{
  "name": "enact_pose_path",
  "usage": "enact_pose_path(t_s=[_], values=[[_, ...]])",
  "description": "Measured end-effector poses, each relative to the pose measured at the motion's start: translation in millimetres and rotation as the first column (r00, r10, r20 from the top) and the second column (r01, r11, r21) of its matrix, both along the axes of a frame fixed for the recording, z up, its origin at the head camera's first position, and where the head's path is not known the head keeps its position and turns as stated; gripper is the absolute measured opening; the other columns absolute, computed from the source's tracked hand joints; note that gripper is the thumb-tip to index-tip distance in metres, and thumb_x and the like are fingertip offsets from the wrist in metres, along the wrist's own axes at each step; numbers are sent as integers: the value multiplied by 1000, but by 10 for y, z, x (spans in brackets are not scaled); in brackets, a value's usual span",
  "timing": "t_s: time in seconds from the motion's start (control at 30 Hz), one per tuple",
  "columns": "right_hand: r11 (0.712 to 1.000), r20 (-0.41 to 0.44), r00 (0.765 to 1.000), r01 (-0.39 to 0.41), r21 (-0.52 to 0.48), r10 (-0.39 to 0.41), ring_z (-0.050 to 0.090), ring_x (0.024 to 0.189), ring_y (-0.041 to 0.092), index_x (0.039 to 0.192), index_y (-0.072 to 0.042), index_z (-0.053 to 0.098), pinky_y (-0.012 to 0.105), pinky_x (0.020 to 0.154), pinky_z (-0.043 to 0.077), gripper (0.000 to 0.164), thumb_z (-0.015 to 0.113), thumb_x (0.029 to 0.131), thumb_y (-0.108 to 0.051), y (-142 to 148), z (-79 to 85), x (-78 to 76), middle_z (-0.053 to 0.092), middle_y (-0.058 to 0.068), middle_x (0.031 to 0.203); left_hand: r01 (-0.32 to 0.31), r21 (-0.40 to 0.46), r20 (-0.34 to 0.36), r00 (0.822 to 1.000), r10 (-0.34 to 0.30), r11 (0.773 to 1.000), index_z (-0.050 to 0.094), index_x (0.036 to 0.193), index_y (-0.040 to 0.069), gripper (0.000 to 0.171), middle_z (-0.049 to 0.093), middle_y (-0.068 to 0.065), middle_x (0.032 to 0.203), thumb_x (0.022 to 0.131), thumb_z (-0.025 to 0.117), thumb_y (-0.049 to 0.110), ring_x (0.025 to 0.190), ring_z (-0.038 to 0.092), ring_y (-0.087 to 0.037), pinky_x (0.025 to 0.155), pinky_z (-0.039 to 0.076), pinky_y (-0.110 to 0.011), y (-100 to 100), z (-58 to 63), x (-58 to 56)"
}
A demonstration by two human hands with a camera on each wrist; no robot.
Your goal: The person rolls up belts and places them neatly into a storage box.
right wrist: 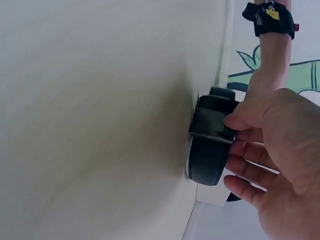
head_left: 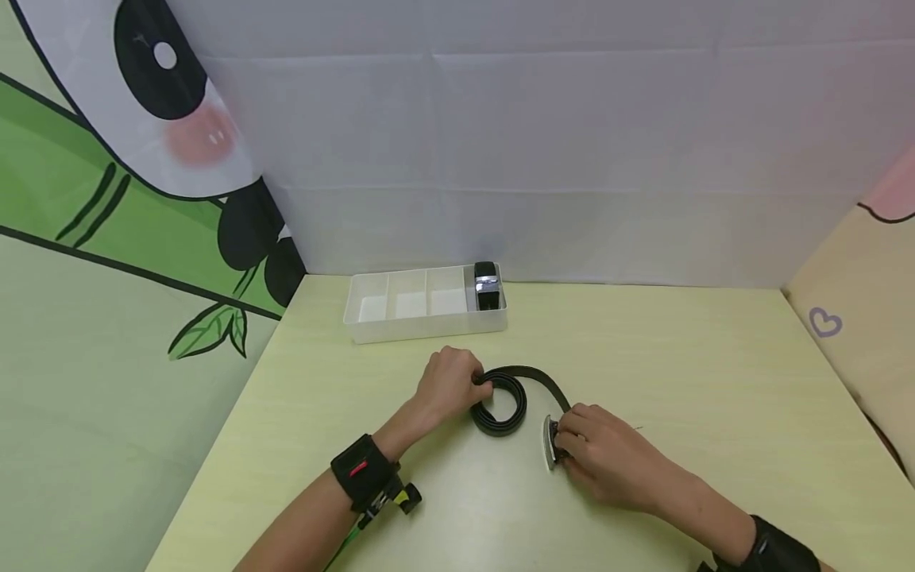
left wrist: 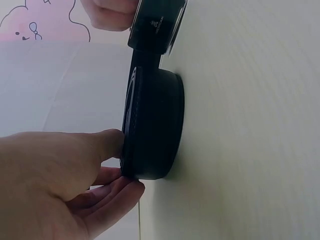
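Observation:
A black belt [head_left: 525, 372] lies on the table, most of it wound into a round coil [left wrist: 162, 120]. My left hand [head_left: 450, 383] pinches the coil's left side between thumb and fingers. From the coil a loose stretch of strap curves over to the right, toward the metal-edged buckle [head_left: 549, 442]. My right hand [head_left: 604, 453] holds that buckle end, thumb on one face and fingertips on the other, as the right wrist view shows. The buckle [right wrist: 212, 120] stands on its edge, and part of it is hidden behind the right fingers in the head view.
Behind the hands, a translucent divided box [head_left: 425, 327] stands near the table's back edge. In its rightmost compartment sits a second rolled black belt with a shiny buckle [head_left: 488, 287]. A printed cloth [head_left: 572, 159] hangs behind the table [head_left: 715, 357].

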State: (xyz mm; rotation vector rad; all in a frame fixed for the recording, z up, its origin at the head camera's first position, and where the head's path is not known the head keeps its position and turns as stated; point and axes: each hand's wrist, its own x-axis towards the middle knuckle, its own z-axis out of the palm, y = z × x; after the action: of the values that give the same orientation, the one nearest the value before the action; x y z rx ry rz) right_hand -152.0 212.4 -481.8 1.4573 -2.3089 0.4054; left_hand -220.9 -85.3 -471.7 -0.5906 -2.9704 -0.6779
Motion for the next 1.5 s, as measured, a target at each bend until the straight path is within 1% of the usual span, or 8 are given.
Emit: enact_pose_path(t_s=[0.33, 0.67, 0.73, 0.87, 0.97, 1.1, 1.23, 1.5], values=[[982, -8, 982, -189, -13, 189, 65, 95, 8, 101, -20, 80, 25, 86, 52, 28, 100, 83, -27, -291, -45, 163, 76, -13, 102, 2, 8, 25, 1000, -2, 1000, 61, 56, 16, 47, 37, 12, 54, 94, 88, 16, 54, 31, -4, 52, 24, -19, 16, 1, -47], [959, -84, 955, -280, 41, 283, 60, 93, 4, 103, -22, 76, 16, 85, 54, 16, 82, 97, -8, -759, -35, 236, 71, -13, 103, 40, 16, 24, 999, -40, 999, 46, 54, 20, 58, 23, 12, 56, 96, 85, 14, 54, 21, -4, 52, 16, -20, 6, 9, -43], [959, -60, 958, -278, 48, 280, 64, 96, 4, 107, -20, 78, 15, 89, 56, 16, 86, 97, -13, -767, -19, 207, 73, -13, 105, 48, 18, 27, 998, -49, 999, 49, 54, 19, 55, 25, 12, 55, 96, 84, 14, 54, 22, -4, 53, 16, -20, 7, 9, -43], [967, 38, 968, -249, 54, 247, 71, 109, 8, 120, -16, 79, 22, 98, 61, 33, 95, 92, -26, -619, 44, 89, 78, -9, 115, 49, 12, 39, 998, -49, 999, 58, 56, 17, 48, 33, 12, 54, 97, 84, 14, 54, 27, -4, 52, 20, -19, 6, 3, -45], [978, 69, 979, -198, 64, 193, 72, 113, 12, 122, -13, 79, 30, 102, 62, 36, 95, 89, -17, -439, 105, -51, 78, -4, 118, 41, 15, 51, 998, -41, 999, 62, 57, 15, 45, 38, 12, 54, 96, 85, 14, 54, 31, -4, 52, 22, -18, 1, 12, -43], [990, 6, 994, -109, 85, 109, 74, 113, 18, 115, -11, 82, 35, 105, 64, 35, 92, 84, 0, -209, 123, -306, 78, 1, 117, 45, 26, 58, 997, -47, 999, 65, 58, 13, 42, 39, 11, 54, 95, 85, 13, 54, 31, -4, 52, 23, -18, 2, 37, -38], [991, -69, 996, -55, 121, 64, 75, 115, 22, 112, -11, 85, 37, 105, 65, 31, 95, 84, 1, -98, 31, -492, 79, 5, 119, 58, 35, 60, 996, -60, 998, 70, 61, 12, 38, 41, 12, 54, 95, 84, 12, 53, 31, -3, 52, 22, -18, -8, 40, -40], [983, -163, 969, -184, 14, 184, 74, 108, 17, 103, -11, 85, 29, 98, 64, 27, 93, 81, 3, -129, -177, -508, 81, 0, 110, 50, 32, 79, 995, -52, 998, 74, 61, 11, 36, 43, 11, 54, 96, 85, 14, 54, 34, -4, 52, 25, -19, 16, 65, -57]])
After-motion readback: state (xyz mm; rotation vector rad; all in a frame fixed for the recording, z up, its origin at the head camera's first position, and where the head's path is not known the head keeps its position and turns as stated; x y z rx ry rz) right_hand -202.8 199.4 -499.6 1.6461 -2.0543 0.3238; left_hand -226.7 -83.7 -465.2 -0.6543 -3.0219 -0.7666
